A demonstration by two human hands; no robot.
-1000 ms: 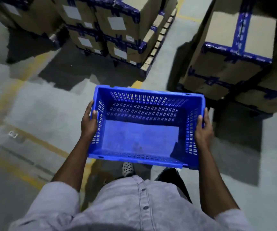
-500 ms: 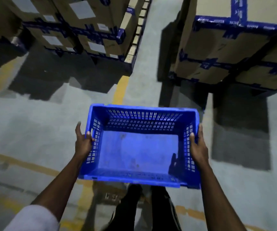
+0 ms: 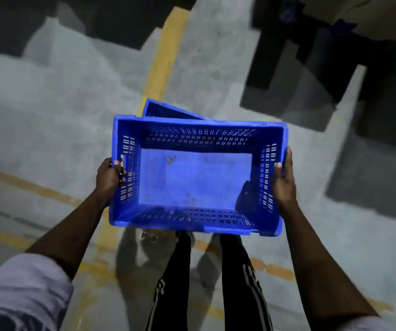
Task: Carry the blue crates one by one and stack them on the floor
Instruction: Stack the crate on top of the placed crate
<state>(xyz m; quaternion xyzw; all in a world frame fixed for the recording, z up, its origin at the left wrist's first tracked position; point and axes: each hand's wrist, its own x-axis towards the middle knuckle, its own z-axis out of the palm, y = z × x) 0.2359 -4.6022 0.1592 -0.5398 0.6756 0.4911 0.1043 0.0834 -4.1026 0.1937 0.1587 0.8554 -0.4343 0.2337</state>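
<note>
Our left hand (image 3: 110,179) and right hand (image 3: 284,181) grip the blue crate (image 3: 195,177); beyond them the floor crate (image 3: 166,111) sits skewed, so we risk misaligned stacking.

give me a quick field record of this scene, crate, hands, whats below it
held crate: blue, empty, slotted walls, upright
left hand: grips the crate's left wall
right hand: grips the crate's right wall
second crate: blue, on the floor ahead, mostly hidden behind the held one
floor: grey concrete with yellow lines
stacking: not yet done
</note>
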